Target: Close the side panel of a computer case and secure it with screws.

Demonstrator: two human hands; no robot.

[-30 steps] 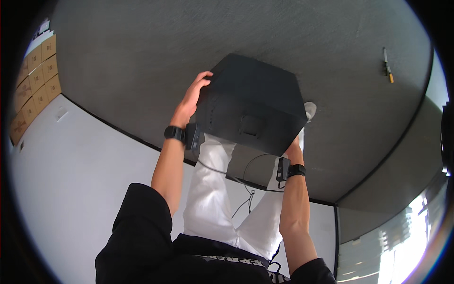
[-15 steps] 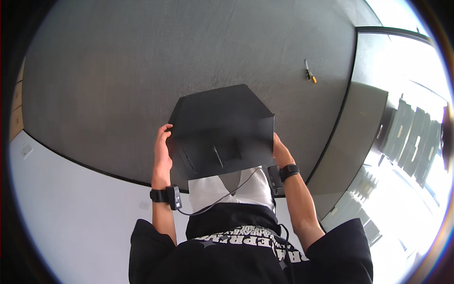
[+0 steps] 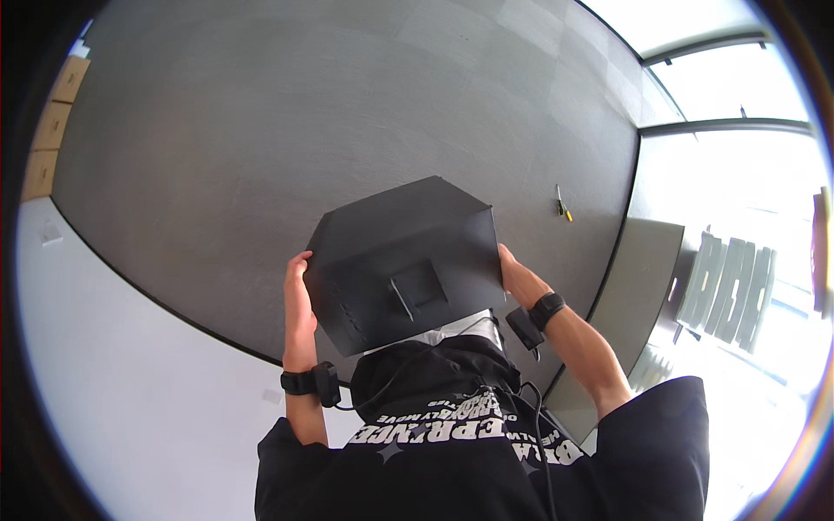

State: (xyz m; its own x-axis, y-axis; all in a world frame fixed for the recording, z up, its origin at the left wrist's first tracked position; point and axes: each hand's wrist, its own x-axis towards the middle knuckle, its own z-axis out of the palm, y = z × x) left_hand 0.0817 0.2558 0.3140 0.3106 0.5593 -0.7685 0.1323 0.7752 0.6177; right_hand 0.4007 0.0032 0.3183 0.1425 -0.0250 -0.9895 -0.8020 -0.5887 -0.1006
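My left hand [image 3: 300, 300] and right hand [image 3: 514, 276] press flat against opposite sides of the black box [image 3: 404, 260], fingers wrapped on its edges, holding it between them. It sits above my dark shirt [image 3: 469, 451], over the grey floor [image 3: 347, 113].

Both arms are raised at mid-frame, elbows bent. The left hand [image 3: 300, 300] and right hand [image 3: 514, 276] are pressed flat, fingers spread, against opposite sides of something held between them.
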